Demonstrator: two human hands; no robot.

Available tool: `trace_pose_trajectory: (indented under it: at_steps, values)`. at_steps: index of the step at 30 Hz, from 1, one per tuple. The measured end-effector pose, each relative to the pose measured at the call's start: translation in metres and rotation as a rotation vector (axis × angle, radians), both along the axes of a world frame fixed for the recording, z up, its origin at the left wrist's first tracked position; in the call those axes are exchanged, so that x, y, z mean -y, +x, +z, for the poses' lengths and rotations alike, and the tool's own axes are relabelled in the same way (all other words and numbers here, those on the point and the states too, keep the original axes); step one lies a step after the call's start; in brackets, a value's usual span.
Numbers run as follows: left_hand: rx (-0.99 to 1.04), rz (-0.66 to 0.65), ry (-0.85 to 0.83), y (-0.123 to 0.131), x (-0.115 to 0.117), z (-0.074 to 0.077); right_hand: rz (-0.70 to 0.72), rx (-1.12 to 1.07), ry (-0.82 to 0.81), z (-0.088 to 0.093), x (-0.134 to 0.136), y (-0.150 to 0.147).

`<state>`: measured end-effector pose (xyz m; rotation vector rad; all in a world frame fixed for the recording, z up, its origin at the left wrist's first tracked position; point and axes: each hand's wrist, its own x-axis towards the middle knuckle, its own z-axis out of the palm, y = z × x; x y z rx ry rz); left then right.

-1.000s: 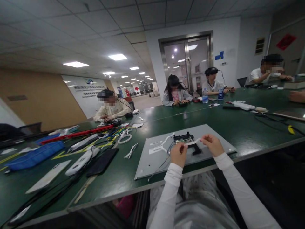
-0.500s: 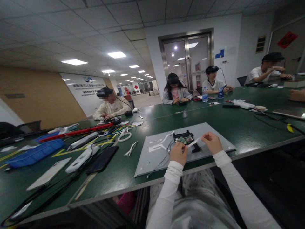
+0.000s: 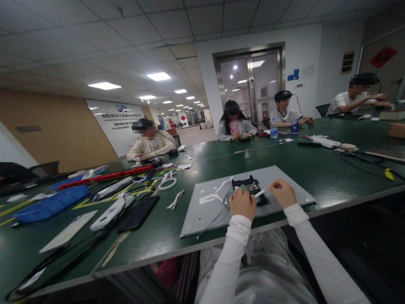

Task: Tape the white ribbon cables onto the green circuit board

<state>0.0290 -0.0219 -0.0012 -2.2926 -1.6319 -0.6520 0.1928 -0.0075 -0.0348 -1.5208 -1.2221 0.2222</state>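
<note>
A thin white strip spans the gap between my two hands. Its right end is pinched in the fingertips of my right hand, raised over the right half of a flat grey panel. My left hand is low over the panel's middle, back upward and fingers curled down; its fingertips are hidden, beside the strip's left end. Just beyond it lies a black bracket with a small green circuit board. A white Y-shaped strip and thin grey cables lie left of my left hand.
To the left lie a black phone, a white phone, a white power bank-like device, a blue tray and a red power strip. A white cable ring is nearer the panel. Several people sit around the green table.
My left hand has turned palm down and moved slightly right, covering more of the board. My right hand has shifted slightly right and down, still pinching the strip. The view has tilted a little.
</note>
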Motion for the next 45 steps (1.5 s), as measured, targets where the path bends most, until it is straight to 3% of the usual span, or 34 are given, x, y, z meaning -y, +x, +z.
trace_pose_trajectory:
  at_steps: [7, 18, 45]
  values:
    - [-0.010, 0.062, -0.011, 0.009, 0.000, 0.002, -0.055, 0.154, -0.024, -0.006, -0.007, 0.003]
    - [0.033, 0.133, -0.057, 0.017, 0.014, 0.017, -0.026, 0.236, -0.079, -0.010, -0.010, 0.009]
    - [0.024, 0.143, -0.046, 0.016, 0.016, 0.017, -0.074, 0.312, -0.089, -0.009, -0.009, 0.007]
